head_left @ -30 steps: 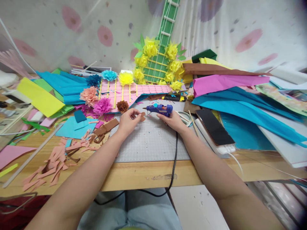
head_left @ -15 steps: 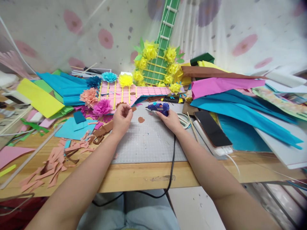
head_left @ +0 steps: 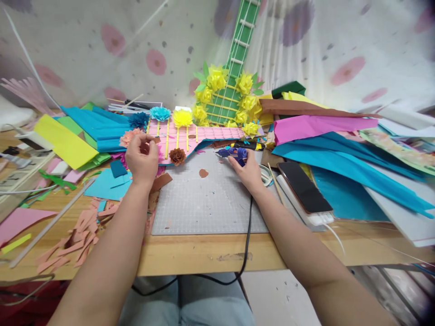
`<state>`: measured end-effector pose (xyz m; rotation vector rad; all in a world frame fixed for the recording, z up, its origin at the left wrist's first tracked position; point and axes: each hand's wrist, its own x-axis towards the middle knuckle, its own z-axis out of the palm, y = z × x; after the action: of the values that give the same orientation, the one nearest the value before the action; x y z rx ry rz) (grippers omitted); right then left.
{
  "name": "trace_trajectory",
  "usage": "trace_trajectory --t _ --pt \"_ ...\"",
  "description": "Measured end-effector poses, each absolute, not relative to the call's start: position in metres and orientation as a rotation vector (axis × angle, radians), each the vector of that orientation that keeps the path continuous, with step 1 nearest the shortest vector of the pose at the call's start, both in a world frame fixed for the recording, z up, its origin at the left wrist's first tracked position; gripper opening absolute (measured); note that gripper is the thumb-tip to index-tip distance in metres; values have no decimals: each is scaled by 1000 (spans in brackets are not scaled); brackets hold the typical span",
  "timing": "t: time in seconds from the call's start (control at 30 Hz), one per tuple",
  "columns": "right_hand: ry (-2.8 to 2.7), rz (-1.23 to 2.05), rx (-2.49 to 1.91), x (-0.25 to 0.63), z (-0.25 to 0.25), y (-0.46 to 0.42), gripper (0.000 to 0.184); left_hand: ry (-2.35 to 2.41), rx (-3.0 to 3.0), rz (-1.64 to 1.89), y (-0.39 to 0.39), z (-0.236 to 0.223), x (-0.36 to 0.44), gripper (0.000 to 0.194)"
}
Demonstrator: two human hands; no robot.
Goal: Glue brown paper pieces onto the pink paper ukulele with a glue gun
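My right hand (head_left: 247,171) grips a blue hot glue gun (head_left: 234,154), its nozzle to the left, over the grey cutting mat. My left hand (head_left: 141,158) is closed in a pinch, and a small brown paper piece (head_left: 157,140) shows at its fingertips. It hovers over the left end of a pink paper guitar (head_left: 210,132) with yellow strips. A brown paper flower (head_left: 177,156) sits on the guitar's near edge; yellow (head_left: 182,118) and light blue (head_left: 159,113) flowers line the far edge. My left hand partly covers a peach flower (head_left: 128,137).
A loose brown paper disc (head_left: 203,173) lies on the cutting mat (head_left: 204,203). Behind stands a green guitar (head_left: 222,102) with yellow flowers. Paper scraps (head_left: 78,235) litter the left side. A phone (head_left: 304,186) and blue crepe paper (head_left: 340,154) lie right. The glue gun's cord (head_left: 249,235) hangs over the edge.
My left hand has moved left along the pink guitar with the brown paper piece, uncovering the brown flower. My right hand still holds the glue gun, and the view has shifted slightly.
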<state>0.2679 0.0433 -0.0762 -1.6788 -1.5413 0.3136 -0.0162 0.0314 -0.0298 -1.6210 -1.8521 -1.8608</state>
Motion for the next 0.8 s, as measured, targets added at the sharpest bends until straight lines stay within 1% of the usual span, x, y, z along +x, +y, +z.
trace_trajectory --t 0.1,0.2,0.27,0.33,0.4,0.5,0.63,0.7,0.8 --pt "-1443 101 -1488 271 -75 41 69 -1951 -1656 -1754 35 -32 -27 15" --pt "-1421 -147 -1349 272 -70 33 56 -2067 -1649 -1697 39 -37 -37 26" --pt "-1453 -257 -1301 269 -65 27 46 -2121 -1636 -1675 40 -38 -43 30" --pt "-1487 -309 -1273 263 -61 22 38 -2142 -1655 -1645 40 -37 -45 34" --pt "-1511 -292 -1250 253 -56 20 31 -2150 -1717 -1592 37 -34 -44 37" --pt "-1560 -102 -1214 233 -47 23 21 -2175 -1870 -1442 33 -30 -37 41" --pt "-1743 416 -1157 205 -29 42 7 -2218 -2054 -1200 27 -26 -23 46" --pt "-1812 649 -1133 194 -19 55 6 -2201 -2158 -1124 25 -24 -18 48" --pt "-1898 881 -1045 182 -8 67 11 -2152 -2303 -1060 20 -22 -12 53"
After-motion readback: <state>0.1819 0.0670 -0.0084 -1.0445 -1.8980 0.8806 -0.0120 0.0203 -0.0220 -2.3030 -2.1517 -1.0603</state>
